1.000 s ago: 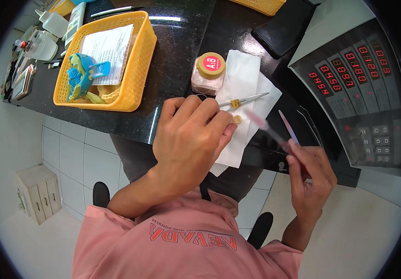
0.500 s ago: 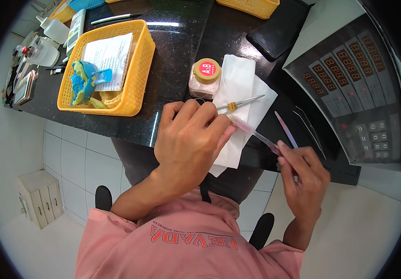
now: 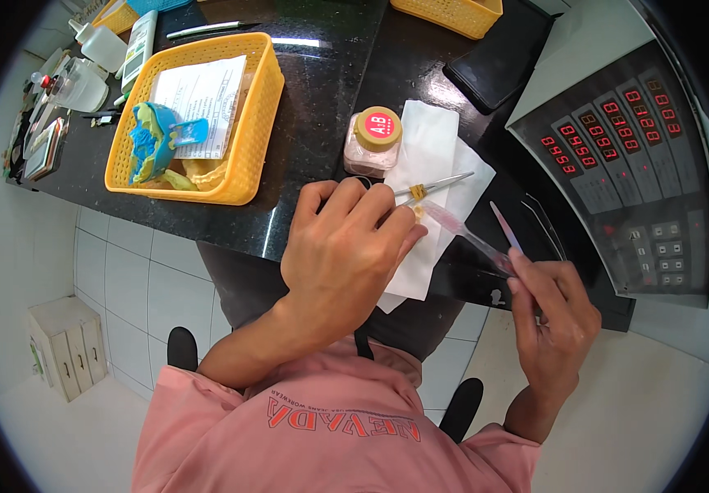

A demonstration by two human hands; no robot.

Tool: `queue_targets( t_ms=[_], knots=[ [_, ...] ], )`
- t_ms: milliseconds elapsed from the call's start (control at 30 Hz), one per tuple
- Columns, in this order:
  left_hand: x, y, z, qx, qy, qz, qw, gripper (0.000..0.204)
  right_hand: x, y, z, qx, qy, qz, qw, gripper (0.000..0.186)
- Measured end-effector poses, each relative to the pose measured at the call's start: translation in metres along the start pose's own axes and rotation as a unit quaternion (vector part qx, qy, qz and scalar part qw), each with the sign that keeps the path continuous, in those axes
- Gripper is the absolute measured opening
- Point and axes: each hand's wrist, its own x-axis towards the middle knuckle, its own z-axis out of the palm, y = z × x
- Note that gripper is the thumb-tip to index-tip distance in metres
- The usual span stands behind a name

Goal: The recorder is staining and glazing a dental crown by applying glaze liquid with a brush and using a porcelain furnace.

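Jar (image 3: pixel 371 152), one, clear-walled, pink contents, gold lid, upright on dark counter (image 3: pixel 322 90). Left hand (image 3: pixel 346 251), bare, back uppermost, just below the jar; thumb and forefinger together, clamped on small yellowish piece (image 3: pixel 418 212), below and right of the jar, clasp partly hidden. Metal tool (image 3: pixel 451 178), pointed, yellow-banded, right of and below the jar, one end hidden by the left hand; whether also gripped, cannot tell. Right hand (image 3: pixel 556 324), farther right and below the jar, thumb and fingers pinched on translucent pink tool (image 3: pixel 471 239), far end at the piece; whether touching, cannot tell. White paper (image 3: pixel 428 135), folded, just right of the jar. Yellow basket (image 3: pixel 257 140), left of the jar.
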Motion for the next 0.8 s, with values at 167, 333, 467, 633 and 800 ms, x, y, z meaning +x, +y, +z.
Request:
queue_targets(
  t_ms=[167, 333, 467, 633, 800],
  knots=[
    [0.0, 0.0, 0.0, 0.011, 0.003, 0.0, 1.0, 0.016, -0.003, 0.004, -0.002, -0.009, -0.043, -0.002, 0.999, 0.031],
    [0.0, 0.0, 0.001, 0.003, 0.006, 0.008, 1.0, 0.016, 0.001, 0.006, 0.004, 0.012, -0.008, -0.002, 1.0, 0.031],
    [-0.001, -0.002, 0.003, 0.01, 0.016, 0.011, 1.0, 0.018, 0.001, 0.009, 0.009, -0.015, -0.033, -0.027, 0.999, 0.03],
    [0.0, 0.0, -0.001, -0.001, -0.003, 0.0, 1.0, 0.022, 0.0, 0.009, -0.004, 0.015, 0.009, 0.004, 1.0, 0.03],
    [0.003, 0.001, -0.01, -0.041, -0.034, -0.018, 0.998, 0.02, -0.006, 0.014, 0.004, 0.053, 0.022, 0.022, 0.998, 0.028]
  ],
)
